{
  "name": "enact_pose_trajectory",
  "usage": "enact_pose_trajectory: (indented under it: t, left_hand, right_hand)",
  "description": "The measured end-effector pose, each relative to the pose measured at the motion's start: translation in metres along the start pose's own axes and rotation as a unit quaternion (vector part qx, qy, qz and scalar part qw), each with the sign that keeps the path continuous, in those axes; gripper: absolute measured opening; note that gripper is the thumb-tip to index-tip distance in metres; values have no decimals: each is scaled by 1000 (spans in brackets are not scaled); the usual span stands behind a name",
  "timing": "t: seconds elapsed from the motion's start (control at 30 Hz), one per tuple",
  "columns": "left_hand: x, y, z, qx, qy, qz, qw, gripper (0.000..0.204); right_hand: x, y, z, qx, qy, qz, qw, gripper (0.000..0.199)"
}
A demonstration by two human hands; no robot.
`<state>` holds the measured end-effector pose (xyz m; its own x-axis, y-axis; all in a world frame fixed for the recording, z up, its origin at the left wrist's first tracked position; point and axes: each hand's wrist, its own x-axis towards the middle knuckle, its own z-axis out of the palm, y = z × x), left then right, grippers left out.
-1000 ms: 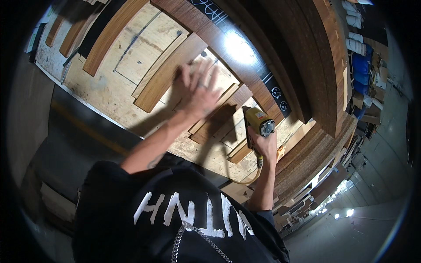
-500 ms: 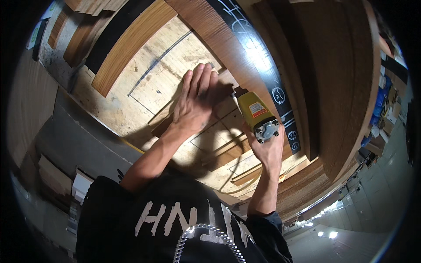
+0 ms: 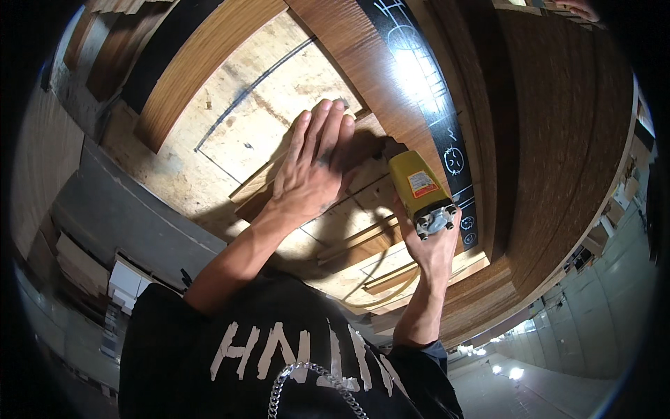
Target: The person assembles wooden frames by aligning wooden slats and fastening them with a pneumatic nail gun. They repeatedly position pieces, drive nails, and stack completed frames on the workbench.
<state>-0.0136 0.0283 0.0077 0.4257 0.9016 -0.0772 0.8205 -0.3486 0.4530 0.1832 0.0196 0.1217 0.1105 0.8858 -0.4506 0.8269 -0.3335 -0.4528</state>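
Observation:
My right hand (image 3: 431, 253) is closed around a yellow pneumatic nail gun (image 3: 417, 180), its dark nose tilted toward the inner edge of a long brown wooden board (image 3: 342, 35). Shadow hides exactly where the nose meets the wood. Fingers outstretched, my left hand (image 3: 310, 171) lies flat over a short wooden strip (image 3: 257, 190), just left of the nose. The strip reaches toward the brown board and is mostly covered by the hand. Below both is a pale plywood worktop (image 3: 234, 129) with dark drawn lines.
A black strip with white drawings (image 3: 455, 162) runs along the brown board. Large dark panels (image 3: 565, 133) stand at right. More wooden strips (image 3: 363, 248) lie near my body, by a thin hose (image 3: 380, 302). An oak-coloured strip (image 3: 202, 63) lies at upper left.
The nail gun and my right hand have shifted slightly right and down in the view. The whole scene has turned a little with my head. My left hand keeps its place on the strip.

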Motion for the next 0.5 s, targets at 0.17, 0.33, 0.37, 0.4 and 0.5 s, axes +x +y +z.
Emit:
enact_pose_trajectory:
  t: [0.17,0.33,0.37,0.4,0.5]
  left_hand:
    - [-1,-1,1,5,-13,0,1000,83]
    - [-1,-2,-1,-15,-11,-1,1000,87]
    - [-1,-2,-1,-14,-16,2,1000,88]
    - [-2,-1,-1,-13,-21,4,1000,88]
    - [-1,-1,-4,11,-37,-1,999,88]
  right_hand:
    - [4,-10,-4,64,-36,48,996,41]
    - [3,-8,-3,25,-45,11,999,43]
    - [4,-5,0,27,-33,20,999,43]
    - [2,-3,-1,16,-38,25,999,44]
    - [7,-9,-5,-10,-75,80,994,54]
